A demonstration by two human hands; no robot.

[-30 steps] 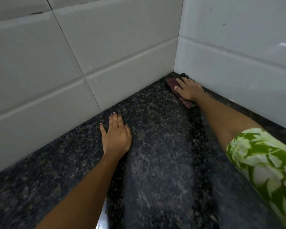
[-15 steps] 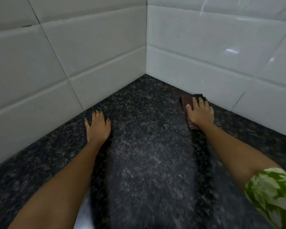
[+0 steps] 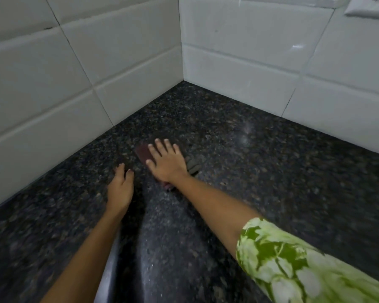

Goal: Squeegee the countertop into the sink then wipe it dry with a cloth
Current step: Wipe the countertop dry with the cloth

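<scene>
Wiping stage, by the look of it: right hand lies flat, fingers spread, pressing the maroon cloth onto the countertop at frame centre. Cloth's long axis runs upper left to lower right under the palm. Left hand is splayed flat just beside it, lower left, holding nothing. Right hand drives the next stroke.

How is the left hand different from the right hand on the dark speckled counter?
The right hand presses flat on a dark red cloth, while the left hand rests bare on the dark speckled stone countertop. The right hand's fingers are spread wide; the left hand's are close together. The right hand reaches farther toward the white tiled wall corner than the left hand. Both lie palm down on the countertop.
</scene>
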